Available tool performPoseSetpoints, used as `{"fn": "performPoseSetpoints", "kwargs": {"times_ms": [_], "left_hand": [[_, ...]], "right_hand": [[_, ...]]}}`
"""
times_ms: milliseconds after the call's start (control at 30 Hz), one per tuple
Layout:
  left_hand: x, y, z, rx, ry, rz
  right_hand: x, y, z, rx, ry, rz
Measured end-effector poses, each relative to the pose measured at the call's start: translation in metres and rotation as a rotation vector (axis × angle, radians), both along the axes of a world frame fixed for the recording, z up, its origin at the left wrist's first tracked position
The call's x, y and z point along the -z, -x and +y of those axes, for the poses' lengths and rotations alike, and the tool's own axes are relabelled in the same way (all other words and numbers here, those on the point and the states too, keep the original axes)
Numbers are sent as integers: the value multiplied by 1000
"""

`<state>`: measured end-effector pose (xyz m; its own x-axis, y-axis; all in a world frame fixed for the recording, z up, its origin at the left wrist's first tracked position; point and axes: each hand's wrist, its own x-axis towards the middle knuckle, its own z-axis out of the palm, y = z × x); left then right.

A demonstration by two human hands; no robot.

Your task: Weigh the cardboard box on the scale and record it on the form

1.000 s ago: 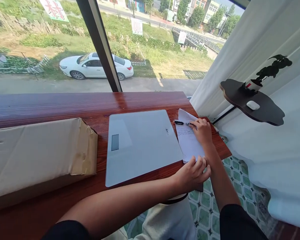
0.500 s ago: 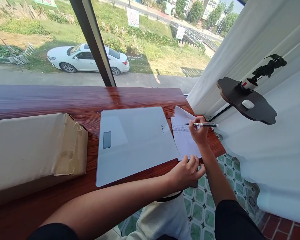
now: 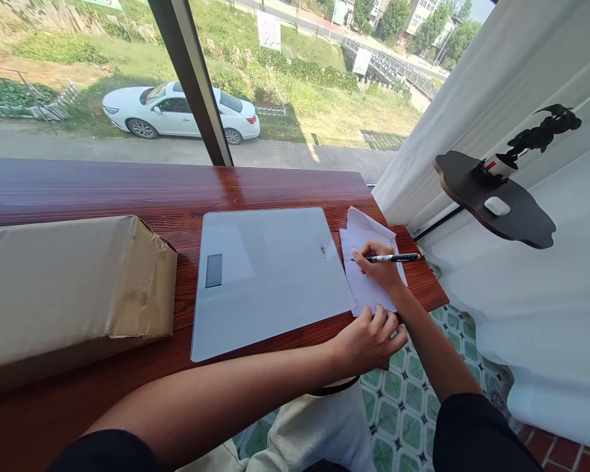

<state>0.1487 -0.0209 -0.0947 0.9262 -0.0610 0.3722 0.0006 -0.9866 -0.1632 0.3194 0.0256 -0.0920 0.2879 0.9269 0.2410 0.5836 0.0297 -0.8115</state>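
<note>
My right hand (image 3: 382, 267) grips a black-and-clear pen (image 3: 404, 257), its tip pointing left and close to the handwriting on a white sheet of paper (image 3: 364, 285). The hand rests over the page and hides part of the written lines. My left hand (image 3: 371, 337) lies at the sheet's lower edge with its fingers bent and apart, the thumb out to the right; its fingertips are near or on the paper. Left of the sheet, a pale glass bathroom scale (image 3: 270, 275) with a small grey display lies flat on the desk, its right edge against the paper.
A large cardboard box (image 3: 78, 282) sits on the reddish-brown wooden desk (image 3: 177, 190) at the left. To the right, a dark wavy shelf (image 3: 516, 210) holds a potted plant (image 3: 501, 164) and a small white case (image 3: 497, 206), before white curtains (image 3: 535, 314). A window stands beyond the desk.
My right hand with the pen has come down and left onto the page, bringing the tip to the left part of the writing. My left hand stays at the lower edge.
</note>
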Motion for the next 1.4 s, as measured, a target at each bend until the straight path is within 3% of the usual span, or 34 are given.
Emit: {"fn": "performPoseSetpoints", "kwargs": {"times_ms": [333, 1400], "left_hand": [[-3, -1, 1, 3, 27, 7], [2, -2, 0, -13, 51, -19]], "right_hand": [[-2, 4, 4, -50, 5, -121], [-2, 5, 3, -1, 42, -85]]}}
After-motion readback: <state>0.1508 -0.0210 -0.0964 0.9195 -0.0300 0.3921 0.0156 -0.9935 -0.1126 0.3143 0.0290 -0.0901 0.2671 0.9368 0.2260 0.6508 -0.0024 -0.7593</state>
